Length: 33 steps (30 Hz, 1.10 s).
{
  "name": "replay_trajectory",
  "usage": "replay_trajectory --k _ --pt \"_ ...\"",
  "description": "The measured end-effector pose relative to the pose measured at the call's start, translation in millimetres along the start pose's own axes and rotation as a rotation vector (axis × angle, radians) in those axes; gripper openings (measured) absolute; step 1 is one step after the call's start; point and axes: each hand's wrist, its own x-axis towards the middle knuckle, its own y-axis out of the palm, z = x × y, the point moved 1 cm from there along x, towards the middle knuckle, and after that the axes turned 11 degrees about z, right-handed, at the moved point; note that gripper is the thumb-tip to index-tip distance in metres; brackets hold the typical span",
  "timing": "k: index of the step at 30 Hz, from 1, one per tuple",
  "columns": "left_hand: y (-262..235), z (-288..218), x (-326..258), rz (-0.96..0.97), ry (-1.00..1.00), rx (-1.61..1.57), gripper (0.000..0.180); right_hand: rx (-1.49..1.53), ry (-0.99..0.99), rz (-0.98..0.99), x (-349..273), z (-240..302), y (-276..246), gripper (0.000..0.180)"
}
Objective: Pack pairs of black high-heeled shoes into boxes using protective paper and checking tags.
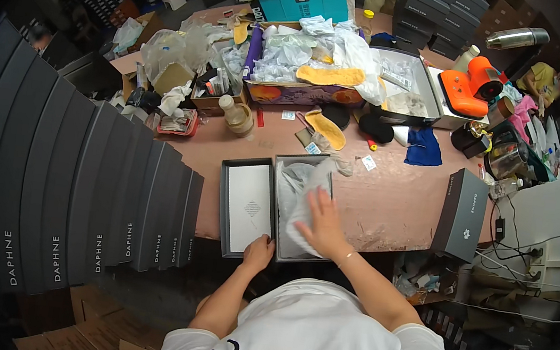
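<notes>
An open dark grey shoebox (277, 253) stands at the near edge of the table, with white tissue paper (300, 212) and a clear plastic wrap inside. My right hand (321, 229) lies over the raised flap of tissue, fingers outstretched. Directly left of the box is its lid (246, 209), turned inside up and showing a white lining with a small printed pattern. My left hand (259, 251) closes its fingers on the lid's near right corner, beside the box. Whatever the tissue wraps is hidden.
Tall stacks of grey shoeboxes (93, 187) rise at the left, and another closed shoebox (460, 215) is at the table's right end. Yellow insoles (327, 130), a bottle (237, 117), a blue cloth (424, 147) and a carton of crumpled plastic (304, 94) occupy the far side.
</notes>
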Motion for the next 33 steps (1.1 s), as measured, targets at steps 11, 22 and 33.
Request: replay_trajectory --k 11,22,33 --pt "-130 -5 -91 -0.412 0.294 -0.62 0.019 0.427 0.188 -0.01 -72 18 -68 0.064" --pt "-58 -87 -66 -0.507 0.677 -0.136 0.051 0.548 0.619 -0.234 -77 -47 -19 0.052" --pt "-34 -13 31 0.177 0.006 -1.059 0.06 0.818 0.459 -0.047 -7 -46 20 0.047"
